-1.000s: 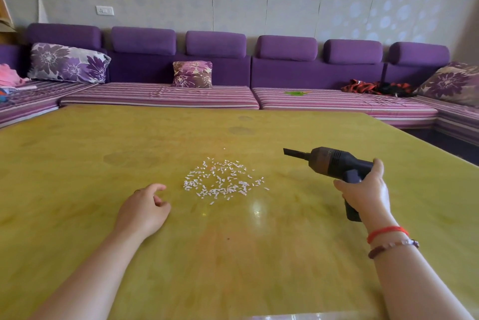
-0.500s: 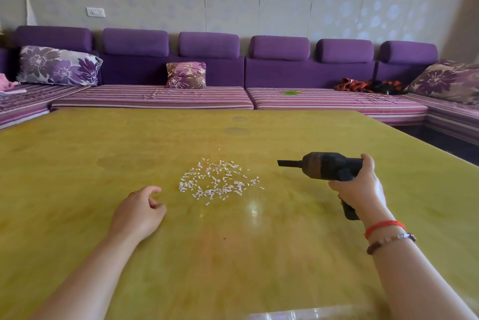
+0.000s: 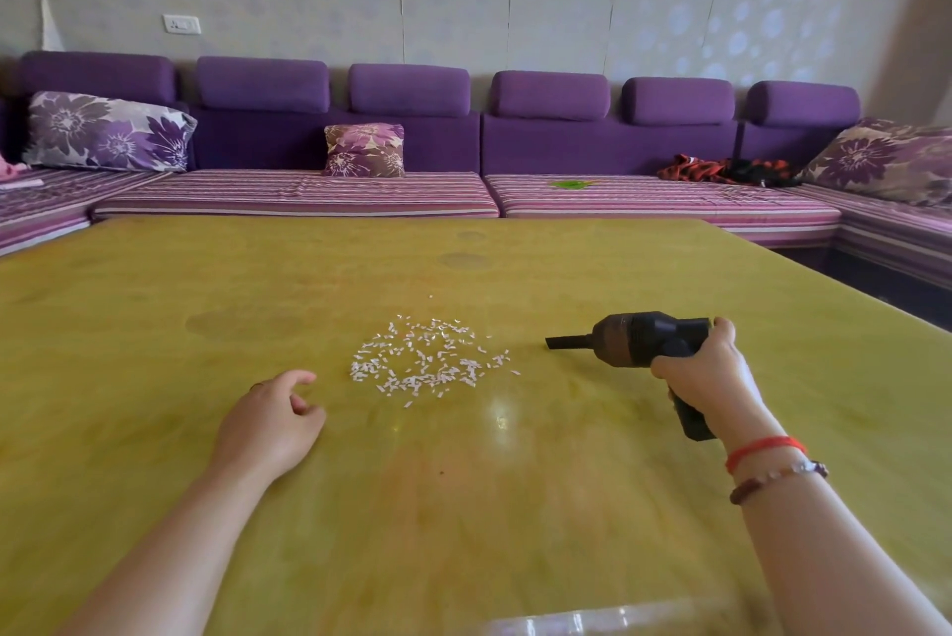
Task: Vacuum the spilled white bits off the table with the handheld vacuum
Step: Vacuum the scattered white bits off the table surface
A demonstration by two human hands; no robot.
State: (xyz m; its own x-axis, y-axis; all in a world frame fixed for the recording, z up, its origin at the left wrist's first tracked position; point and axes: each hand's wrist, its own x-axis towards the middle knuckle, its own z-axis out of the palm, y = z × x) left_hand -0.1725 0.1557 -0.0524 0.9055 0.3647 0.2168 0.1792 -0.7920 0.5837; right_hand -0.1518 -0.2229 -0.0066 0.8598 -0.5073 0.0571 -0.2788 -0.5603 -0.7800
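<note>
A patch of small white bits [image 3: 427,360] lies scattered on the yellow-green table [image 3: 463,506], a little beyond its middle. My right hand [image 3: 708,373] grips the handle of a black handheld vacuum [image 3: 636,339]. Its narrow nozzle points left and hangs just above the table, a short way right of the bits. My left hand [image 3: 270,421] rests on the table to the left of the bits, fingers loosely curled and holding nothing.
A purple sofa [image 3: 412,141] wraps around the far and side edges of the table, with patterned cushions [image 3: 364,150] and a red-and-black cloth [image 3: 721,170] on it. The table's right edge [image 3: 876,300] drops to a dark gap.
My right hand has lowered the vacuum slightly and levelled its nozzle toward the bits. The left hand has hardly moved. The view has shifted a little.
</note>
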